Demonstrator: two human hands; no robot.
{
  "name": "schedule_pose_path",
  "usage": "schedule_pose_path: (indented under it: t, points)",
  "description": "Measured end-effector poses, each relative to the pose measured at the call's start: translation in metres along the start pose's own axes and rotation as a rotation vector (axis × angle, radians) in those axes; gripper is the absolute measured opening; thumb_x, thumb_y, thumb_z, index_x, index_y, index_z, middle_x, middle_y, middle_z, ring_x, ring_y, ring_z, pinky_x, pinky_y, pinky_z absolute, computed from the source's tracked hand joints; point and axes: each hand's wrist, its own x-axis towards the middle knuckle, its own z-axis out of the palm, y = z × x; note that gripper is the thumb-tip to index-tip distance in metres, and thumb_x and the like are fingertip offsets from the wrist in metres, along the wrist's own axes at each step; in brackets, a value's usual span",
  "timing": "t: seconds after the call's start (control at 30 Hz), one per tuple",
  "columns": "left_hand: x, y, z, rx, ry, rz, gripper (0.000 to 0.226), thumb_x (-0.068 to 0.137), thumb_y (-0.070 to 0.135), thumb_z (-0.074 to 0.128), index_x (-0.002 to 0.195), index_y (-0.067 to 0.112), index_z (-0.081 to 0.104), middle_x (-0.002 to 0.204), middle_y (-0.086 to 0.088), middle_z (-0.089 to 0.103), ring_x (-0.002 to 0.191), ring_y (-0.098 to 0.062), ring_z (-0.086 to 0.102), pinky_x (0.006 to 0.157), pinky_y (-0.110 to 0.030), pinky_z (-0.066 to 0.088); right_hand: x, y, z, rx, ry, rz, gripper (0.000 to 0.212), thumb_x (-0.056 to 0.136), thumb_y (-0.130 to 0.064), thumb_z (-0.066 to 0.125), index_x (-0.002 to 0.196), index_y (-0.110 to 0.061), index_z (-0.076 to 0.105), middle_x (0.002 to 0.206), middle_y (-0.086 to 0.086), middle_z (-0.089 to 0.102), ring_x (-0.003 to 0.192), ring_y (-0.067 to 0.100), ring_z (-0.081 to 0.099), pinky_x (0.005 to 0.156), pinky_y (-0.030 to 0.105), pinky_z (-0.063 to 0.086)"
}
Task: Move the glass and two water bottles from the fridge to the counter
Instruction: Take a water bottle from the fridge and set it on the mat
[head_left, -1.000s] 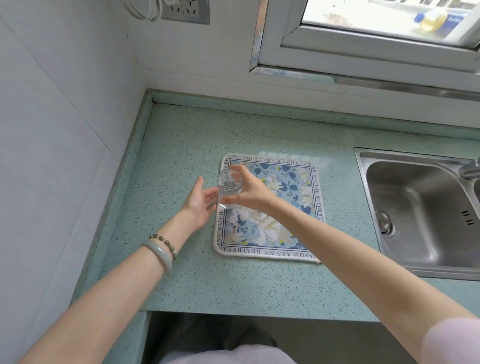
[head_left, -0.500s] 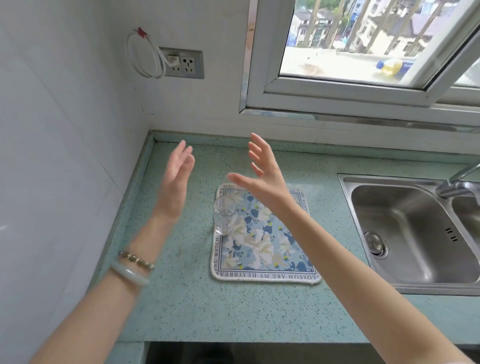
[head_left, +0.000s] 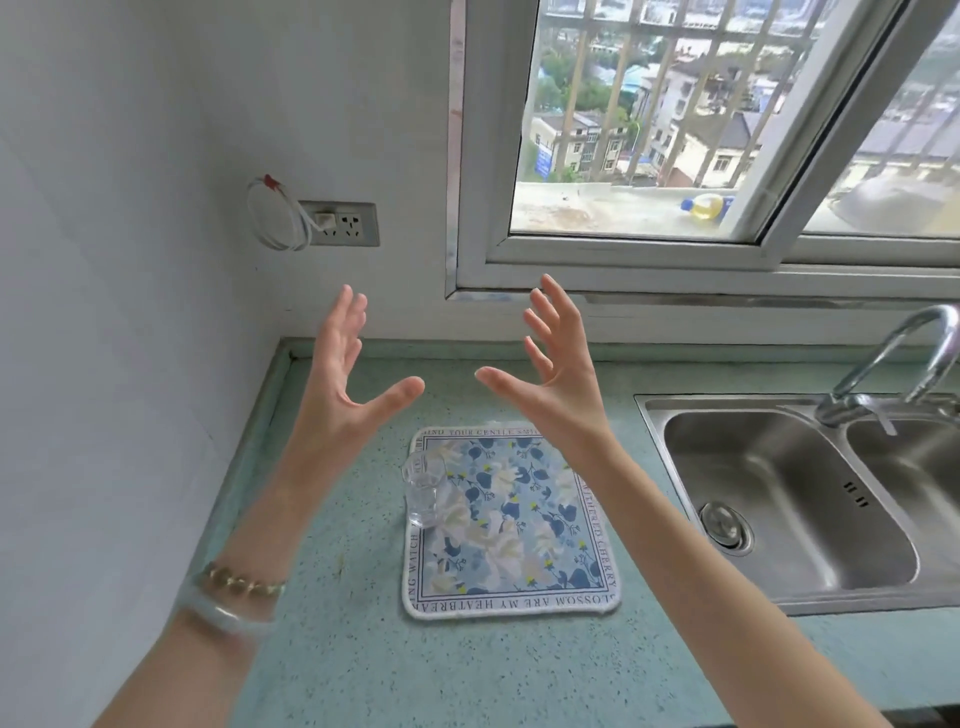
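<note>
Both hands, left hand and right hand, are hovering with fingers spread, gripping nothing. One small clear drinking glass is standing below them, between the wrists, on the blue floral square mat.

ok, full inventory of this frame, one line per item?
glass: 1, clear, standing on the mat's left edge
mat: 1, blue and white floral, on the counter
counter: 1, speckled green, along the walls
sink: 1, steel, two basins, right of the mat
faucet: 1, chrome, behind the sink
socket: 1, white, back wall
cable: 1, white, coiled beside the socket
window: 1, white frame, above the counter
yellow bottle: 1, on the ledge outside
bracelets: 2, beaded and pale green, left wrist
left hand: open, raised, empty
right hand: open, raised, empty
</note>
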Motion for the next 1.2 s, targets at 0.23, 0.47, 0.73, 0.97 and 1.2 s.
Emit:
schedule_pose_path:
  t: [0.23, 0.47, 0.73, 0.97, 1.2]
  points:
    - [0.017, 0.022, 0.039, -0.100, -0.128, 0.091, 0.115, 0.065, 0.058, 0.078, 0.153, 0.027, 0.011, 0.158, 0.007, 0.024, 0.145, -0.005, 0.024, 0.120, -0.042, 0.021, -0.014, -0.015, -0.044, -0.087, 0.138, -0.040, 0.096, 0.072, -0.010, 0.083, 0.145, -0.036, 0.026, 0.147, -0.014, 0.037, 0.136, 0.003, 0.038, 0.114, 0.036, 0.035]
    - [0.034, 0.049, 0.117, -0.226, -0.405, 0.187, 0.119, 0.061, 0.056, 0.081, 0.153, 0.030, 0.009, 0.157, 0.012, 0.023, 0.143, -0.008, 0.030, 0.117, -0.042, 0.028, -0.058, -0.042, -0.112, -0.217, 0.384, -0.047, 0.095, 0.071, -0.014, 0.082, 0.141, -0.044, 0.025, 0.150, -0.011, 0.035, 0.137, 0.003, 0.037, 0.114, 0.036, 0.036]
    - [0.015, 0.099, 0.239, -0.443, -0.766, 0.267, 0.117, 0.062, 0.052, 0.083, 0.152, 0.032, 0.011, 0.158, 0.008, 0.023, 0.143, -0.010, 0.031, 0.114, -0.041, 0.032, -0.155, -0.085, -0.203, -0.383, 0.725, 0.003, 0.093, 0.073, -0.014, 0.081, 0.137, -0.050, 0.024, 0.149, -0.013, 0.034, 0.139, 0.004, 0.035, 0.114, 0.031, 0.034]
    - [-0.051, 0.159, 0.337, -0.592, -1.052, 0.329, 0.116, 0.063, 0.049, 0.083, 0.152, 0.032, 0.010, 0.159, 0.006, 0.022, 0.143, -0.009, 0.030, 0.114, -0.041, 0.032, -0.269, -0.132, -0.253, -0.478, 1.053, 0.020, 0.093, 0.069, -0.015, 0.080, 0.138, -0.046, 0.025, 0.150, -0.010, 0.033, 0.139, 0.006, 0.036, 0.112, 0.028, 0.034]
    - [-0.147, 0.226, 0.406, -0.738, -1.255, 0.370, 0.112, 0.063, 0.033, 0.080, 0.152, 0.029, 0.012, 0.156, 0.008, 0.025, 0.140, -0.004, 0.034, 0.111, -0.027, 0.035, -0.394, -0.181, -0.273, -0.607, 1.306, 0.034, 0.096, 0.069, -0.014, 0.080, 0.147, -0.028, 0.025, 0.153, -0.003, 0.034, 0.137, 0.004, 0.038, 0.114, 0.033, 0.035]
